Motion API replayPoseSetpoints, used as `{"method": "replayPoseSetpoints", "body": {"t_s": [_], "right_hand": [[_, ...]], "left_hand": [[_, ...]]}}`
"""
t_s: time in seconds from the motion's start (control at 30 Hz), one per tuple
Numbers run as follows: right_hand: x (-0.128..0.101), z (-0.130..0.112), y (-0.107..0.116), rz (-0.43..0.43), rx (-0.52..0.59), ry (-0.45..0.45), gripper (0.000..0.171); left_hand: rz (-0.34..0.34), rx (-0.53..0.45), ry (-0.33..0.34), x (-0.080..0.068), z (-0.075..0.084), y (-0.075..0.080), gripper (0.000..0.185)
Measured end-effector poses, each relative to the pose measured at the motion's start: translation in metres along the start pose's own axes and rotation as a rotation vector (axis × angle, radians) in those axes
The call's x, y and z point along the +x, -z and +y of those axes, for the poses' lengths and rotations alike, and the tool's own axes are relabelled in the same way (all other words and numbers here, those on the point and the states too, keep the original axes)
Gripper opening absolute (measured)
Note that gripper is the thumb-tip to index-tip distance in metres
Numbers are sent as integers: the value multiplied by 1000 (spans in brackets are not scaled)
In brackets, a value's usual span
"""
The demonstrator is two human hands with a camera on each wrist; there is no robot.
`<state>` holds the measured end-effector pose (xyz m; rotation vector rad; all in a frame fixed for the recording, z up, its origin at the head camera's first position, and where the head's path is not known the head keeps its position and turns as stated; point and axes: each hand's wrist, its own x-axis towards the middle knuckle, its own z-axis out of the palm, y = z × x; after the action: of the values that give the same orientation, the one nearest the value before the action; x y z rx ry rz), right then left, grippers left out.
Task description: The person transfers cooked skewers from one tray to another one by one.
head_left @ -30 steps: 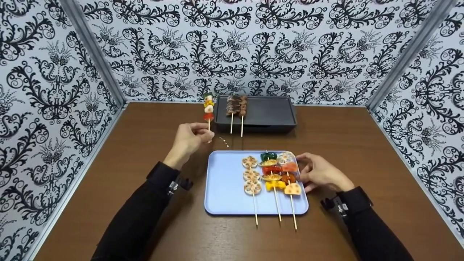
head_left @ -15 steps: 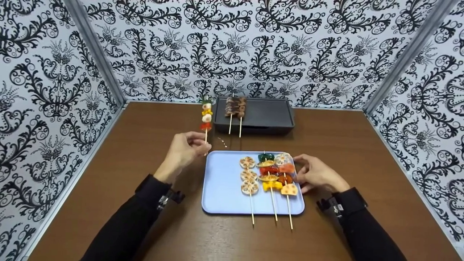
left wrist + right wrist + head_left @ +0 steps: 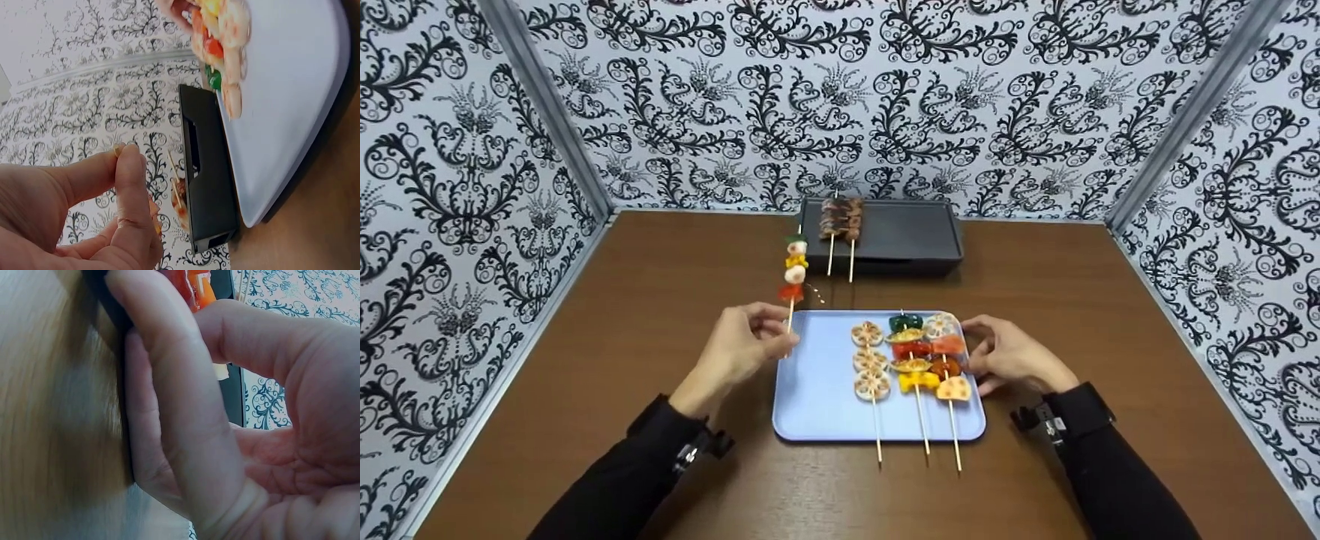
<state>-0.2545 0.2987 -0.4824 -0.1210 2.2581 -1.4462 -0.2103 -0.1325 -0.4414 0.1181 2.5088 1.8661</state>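
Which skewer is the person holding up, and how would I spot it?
Start at the blue tray; just off its far left corner, the left hand pinches a skewer. It alone stands upright in the air, while the others lie flat.

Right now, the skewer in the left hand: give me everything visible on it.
The skewer is a thin, pale wooden stick carrying four small pieces: green on top, then yellow, white and red at the bottom. It stands nearly upright in the air, above the table just off the far left corner of the blue tray, touching neither. The left hand pinches its bare lower end between thumb and fingertips; nothing else touches it. The pointed tip pokes out above the green piece.
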Motion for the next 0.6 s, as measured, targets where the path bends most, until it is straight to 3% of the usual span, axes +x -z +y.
{"method": "replayPoseSetpoints", "body": {"t_s": [0.37, 0.6], "right_hand": [[-1, -4, 2, -9, -10, 8, 80], [-1, 0, 1, -16, -9, 22, 74]], "left_hand": [[-79, -38, 18, -21, -8, -15, 39], [-117, 2, 6, -33, -10, -21, 41]]}}
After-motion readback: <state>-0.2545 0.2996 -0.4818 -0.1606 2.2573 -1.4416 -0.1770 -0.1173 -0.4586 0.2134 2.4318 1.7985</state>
